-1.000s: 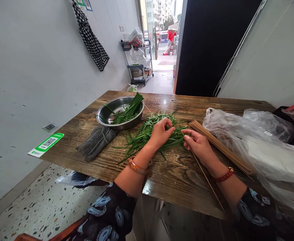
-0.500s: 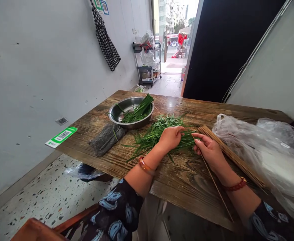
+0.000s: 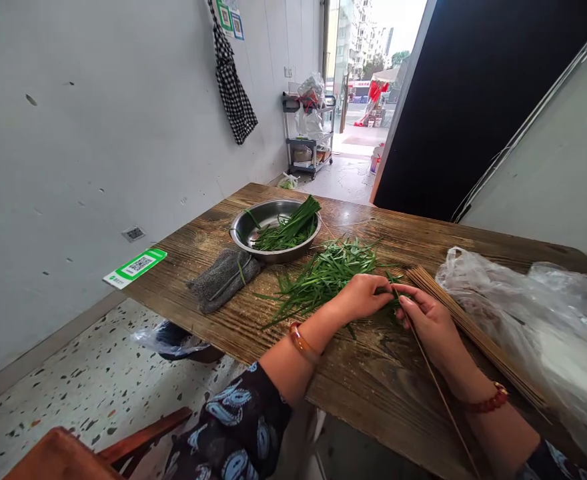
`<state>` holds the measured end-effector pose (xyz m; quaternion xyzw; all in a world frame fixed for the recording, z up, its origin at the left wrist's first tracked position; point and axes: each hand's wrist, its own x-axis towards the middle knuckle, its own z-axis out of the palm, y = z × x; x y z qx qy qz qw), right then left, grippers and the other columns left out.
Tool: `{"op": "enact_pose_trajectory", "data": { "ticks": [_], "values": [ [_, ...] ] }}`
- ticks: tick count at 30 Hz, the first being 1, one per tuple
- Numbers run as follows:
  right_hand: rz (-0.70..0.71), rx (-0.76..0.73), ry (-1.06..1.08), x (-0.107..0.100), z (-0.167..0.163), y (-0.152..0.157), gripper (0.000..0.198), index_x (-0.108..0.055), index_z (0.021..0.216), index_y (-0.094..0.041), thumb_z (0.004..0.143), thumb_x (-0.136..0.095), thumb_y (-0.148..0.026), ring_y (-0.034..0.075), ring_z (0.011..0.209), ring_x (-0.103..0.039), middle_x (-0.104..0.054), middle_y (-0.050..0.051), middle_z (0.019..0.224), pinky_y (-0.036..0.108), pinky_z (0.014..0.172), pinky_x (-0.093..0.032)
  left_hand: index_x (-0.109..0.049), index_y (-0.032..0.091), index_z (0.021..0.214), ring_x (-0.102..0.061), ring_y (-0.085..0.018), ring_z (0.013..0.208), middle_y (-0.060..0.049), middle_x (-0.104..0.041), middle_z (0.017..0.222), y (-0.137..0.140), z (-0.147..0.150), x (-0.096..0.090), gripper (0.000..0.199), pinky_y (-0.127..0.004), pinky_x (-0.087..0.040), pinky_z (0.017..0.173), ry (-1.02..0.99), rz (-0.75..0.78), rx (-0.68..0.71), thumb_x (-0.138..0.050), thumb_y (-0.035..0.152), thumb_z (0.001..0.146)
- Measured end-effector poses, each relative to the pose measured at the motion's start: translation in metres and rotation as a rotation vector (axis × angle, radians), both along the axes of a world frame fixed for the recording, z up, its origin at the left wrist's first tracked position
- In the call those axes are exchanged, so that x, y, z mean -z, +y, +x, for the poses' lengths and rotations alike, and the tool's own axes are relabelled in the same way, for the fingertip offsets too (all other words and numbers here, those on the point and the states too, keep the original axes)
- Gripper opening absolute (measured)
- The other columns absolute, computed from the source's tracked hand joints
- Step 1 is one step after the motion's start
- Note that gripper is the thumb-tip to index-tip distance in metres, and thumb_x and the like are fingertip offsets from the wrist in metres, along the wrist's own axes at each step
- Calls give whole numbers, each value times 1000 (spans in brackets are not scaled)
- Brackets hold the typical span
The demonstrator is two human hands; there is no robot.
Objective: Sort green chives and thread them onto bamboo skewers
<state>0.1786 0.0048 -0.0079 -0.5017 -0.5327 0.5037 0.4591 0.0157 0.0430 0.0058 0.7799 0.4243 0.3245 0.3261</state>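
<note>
My right hand [image 3: 427,320] grips a long thin bamboo skewer [image 3: 441,387], whose lower end slants toward the table's front edge. My left hand [image 3: 366,297] is closed in a pinch on some chives at the skewer's upper tip, touching or nearly touching the right fingertips. The fingers partly hide what lies between them. Just beyond and left of the hands is a loose pile of green chives [image 3: 331,273] on the wooden table [image 3: 363,380]. On the right, a bundle of bamboo skewers [image 3: 468,330] lies alongside my right hand.
A steel bowl [image 3: 236,233] with more chives stands behind the pile. A grey mesh cloth [image 3: 223,280] lies left of it, near a green QR-code card [image 3: 136,268]. Clear plastic bags [image 3: 528,307] cover the table's right side. A trolley [image 3: 308,143] stands by the doorway.
The view has shifted, so the scene sits slightly right and lower. My left hand has come closer to my right, with its fingers now at the skewer's tip.
</note>
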Motion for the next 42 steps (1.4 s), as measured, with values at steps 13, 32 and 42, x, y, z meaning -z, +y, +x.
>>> {"op": "enact_pose_trajectory", "data": {
  "ticks": [13, 32, 42],
  "values": [
    [32, -6, -8, -7, -4, 4, 52, -61, 117, -10, 78, -61, -45, 10, 47, -46, -56, -3, 57, 23, 46, -35, -64, 13, 83, -53, -11, 66, 0, -63, 72, -2, -3, -16, 18, -22, -41, 62, -179, -130, -18, -63, 31, 80],
    [159, -36, -86, -14, -8, -1, 50, -58, 128, -11, 83, -53, -34, 8, 45, -47, -57, -4, 60, 22, 46, -39, -56, 13, 103, -65, -11, 65, -2, -70, 74, -3, 0, -20, 42, -21, -46, 65, -739, -554, -16, -78, 27, 70],
    [130, 7, -37, -17, -5, 1, 49, -63, 118, -8, 81, -54, -38, 9, 44, -46, -57, -3, 58, 23, 45, -38, -64, 11, 88, -51, -4, 49, 2, -60, 66, -1, -3, -24, 16, -16, -39, 46, -608, -528, -50, -62, 21, 76]
  ]
}}
